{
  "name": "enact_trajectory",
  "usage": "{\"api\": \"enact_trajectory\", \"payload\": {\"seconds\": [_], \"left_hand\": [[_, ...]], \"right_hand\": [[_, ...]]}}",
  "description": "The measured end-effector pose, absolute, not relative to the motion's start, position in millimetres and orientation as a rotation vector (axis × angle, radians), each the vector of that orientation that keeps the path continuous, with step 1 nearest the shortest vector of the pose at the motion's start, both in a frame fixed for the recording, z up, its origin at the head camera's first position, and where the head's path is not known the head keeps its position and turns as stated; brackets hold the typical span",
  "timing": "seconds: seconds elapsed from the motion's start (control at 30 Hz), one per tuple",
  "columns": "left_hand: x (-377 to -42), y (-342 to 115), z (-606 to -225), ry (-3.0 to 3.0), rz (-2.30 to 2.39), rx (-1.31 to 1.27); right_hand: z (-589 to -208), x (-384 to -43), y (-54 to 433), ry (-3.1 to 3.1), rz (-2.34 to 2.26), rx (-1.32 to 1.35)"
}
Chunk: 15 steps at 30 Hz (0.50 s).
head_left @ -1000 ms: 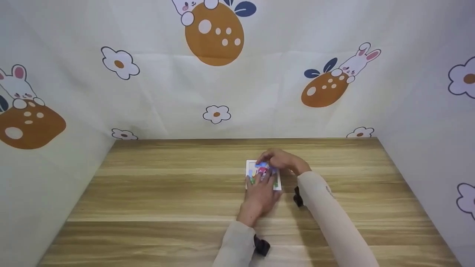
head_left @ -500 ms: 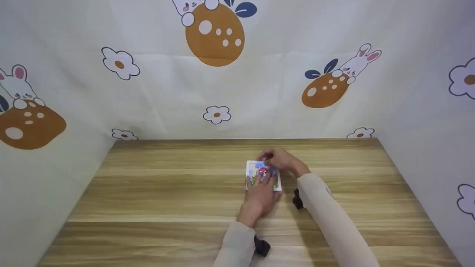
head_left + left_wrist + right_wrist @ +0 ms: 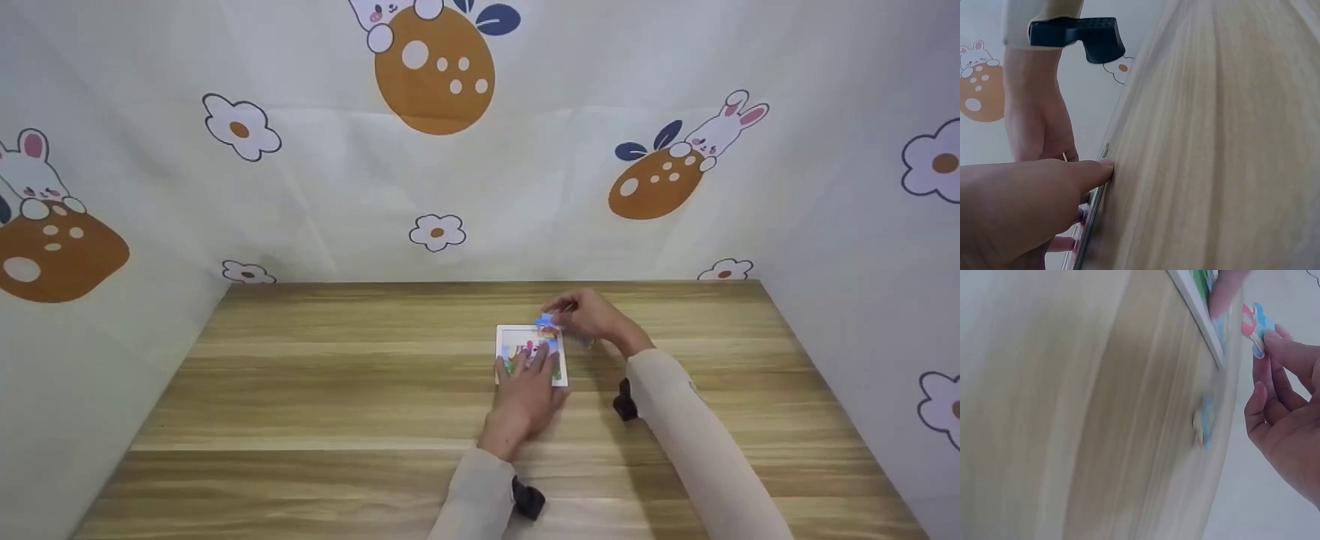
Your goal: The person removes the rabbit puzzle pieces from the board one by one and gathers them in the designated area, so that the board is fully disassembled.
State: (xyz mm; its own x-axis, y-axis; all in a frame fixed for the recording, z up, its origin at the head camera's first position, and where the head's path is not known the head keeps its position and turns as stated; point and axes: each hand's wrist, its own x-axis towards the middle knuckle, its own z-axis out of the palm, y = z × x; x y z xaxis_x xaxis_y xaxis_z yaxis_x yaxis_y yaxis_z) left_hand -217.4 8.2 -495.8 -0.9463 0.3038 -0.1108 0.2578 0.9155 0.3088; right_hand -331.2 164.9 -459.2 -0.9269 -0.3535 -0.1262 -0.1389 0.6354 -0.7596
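A small white-framed jigsaw puzzle (image 3: 499, 341) lies on the wooden table, printed in blue, green and red. The left hand (image 3: 525, 394) rests over its lower part in the head view, fingers spread on the picture; the left wrist view has the thumb (image 3: 1098, 171) at the board's edge. At the upper right corner of the frame, the right hand (image 3: 592, 315) pinches a blue and reddish puzzle piece (image 3: 547, 322) between thumb and fingers. The right wrist view shows that puzzle piece (image 3: 1261, 329) held up off the board. A pale area shows in the upper part of the frame.
Another puzzle piece (image 3: 1204, 422), blurred, lies on the table (image 3: 1129, 410) beside the frame in the right wrist view. A patterned cloth (image 3: 337, 187) with rabbits and flowers hangs behind the table and at both sides. Each wrist carries a black strap mount (image 3: 529, 499).
The right hand has moved up and to the right, lifting a puzzle piece from over the board's upper part to its upper right corner. The left hand stays where it was.
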Motion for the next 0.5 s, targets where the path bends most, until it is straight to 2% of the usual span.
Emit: {"api": "enact_trajectory", "payload": {"seconds": [0.5], "left_hand": [[-217.0, 8.2, -496.8, 2.92, 0.443, 0.447]], "right_hand": [[-459.8, -330.6, 243.1, 2.576, -1.152, -0.355]]}}
